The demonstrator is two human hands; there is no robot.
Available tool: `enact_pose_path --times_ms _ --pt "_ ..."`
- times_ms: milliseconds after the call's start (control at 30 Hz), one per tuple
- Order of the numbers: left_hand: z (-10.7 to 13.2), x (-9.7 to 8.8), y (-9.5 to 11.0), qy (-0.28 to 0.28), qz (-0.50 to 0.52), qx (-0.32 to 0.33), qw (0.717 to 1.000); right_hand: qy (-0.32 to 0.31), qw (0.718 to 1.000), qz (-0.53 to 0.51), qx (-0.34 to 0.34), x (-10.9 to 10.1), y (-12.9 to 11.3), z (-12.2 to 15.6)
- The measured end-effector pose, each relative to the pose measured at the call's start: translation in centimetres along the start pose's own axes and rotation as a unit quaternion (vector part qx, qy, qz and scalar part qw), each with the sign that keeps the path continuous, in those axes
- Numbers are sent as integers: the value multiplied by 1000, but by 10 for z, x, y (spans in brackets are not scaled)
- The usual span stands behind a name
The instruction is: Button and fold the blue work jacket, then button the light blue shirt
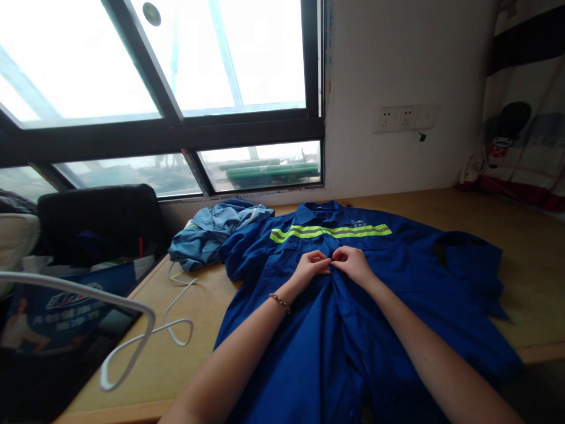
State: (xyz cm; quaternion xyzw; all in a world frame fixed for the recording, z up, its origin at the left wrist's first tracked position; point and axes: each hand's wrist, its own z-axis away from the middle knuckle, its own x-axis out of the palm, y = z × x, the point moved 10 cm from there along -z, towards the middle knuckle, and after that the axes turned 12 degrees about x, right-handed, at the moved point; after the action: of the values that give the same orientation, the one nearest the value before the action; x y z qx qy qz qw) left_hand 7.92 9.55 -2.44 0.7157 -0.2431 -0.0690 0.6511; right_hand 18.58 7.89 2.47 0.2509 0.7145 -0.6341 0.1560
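A blue work jacket (291,330) with a yellow-green and grey reflective band across its chest lies spread on the wooden table, collar toward the wall. My left hand (312,268), a beaded bracelet on its wrist, pinches the front edge of the jacket just below the band. Right beside it, my right hand (352,265) pinches the other front edge, thumb and fingers pressed together. The two hands nearly touch at the front opening. Below them the fronts part in a narrow gap. Whatever small fastening may be between the fingertips is hidden.
Bunched light-blue clothing (200,235) lies at the table's back left. A white cable (150,330) loops over the left edge of the wooden table (176,365). Left of it stand a black chair (101,221) and a blue printed bag (66,318). Wall sockets (404,119) and a curtain (525,106) are at right.
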Motion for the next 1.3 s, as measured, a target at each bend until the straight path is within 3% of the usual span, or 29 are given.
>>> enact_pose_path --times_ms 133,300,467,667,833,967,1033,1167,1300 --pt "1 0 0 8 -24 1 1000 -1 1000 22 -13 2 -2 1" --pt "1 -10 -9 81 -28 -14 996 -17 998 44 -29 7 -10 4" --pt "4 -17 -20 135 42 -60 988 -54 998 10 30 11 7 -3" --pt "4 -15 -16 131 74 -57 987 -132 987 -50 78 26 32 -9" --pt "2 -11 -14 110 91 -42 989 -126 985 -95 73 19 23 -8" --pt "0 -9 -12 83 101 -16 991 -87 996 -12 4 7 2 -5" --pt "-1 -9 -9 66 81 10 994 -88 996 26 -9 9 3 -5" --pt "-8 -8 -3 27 -43 65 997 -91 984 151 10 18 29 -10" --pt "-22 -10 3 2 -178 121 977 -99 950 296 28 26 62 -18"
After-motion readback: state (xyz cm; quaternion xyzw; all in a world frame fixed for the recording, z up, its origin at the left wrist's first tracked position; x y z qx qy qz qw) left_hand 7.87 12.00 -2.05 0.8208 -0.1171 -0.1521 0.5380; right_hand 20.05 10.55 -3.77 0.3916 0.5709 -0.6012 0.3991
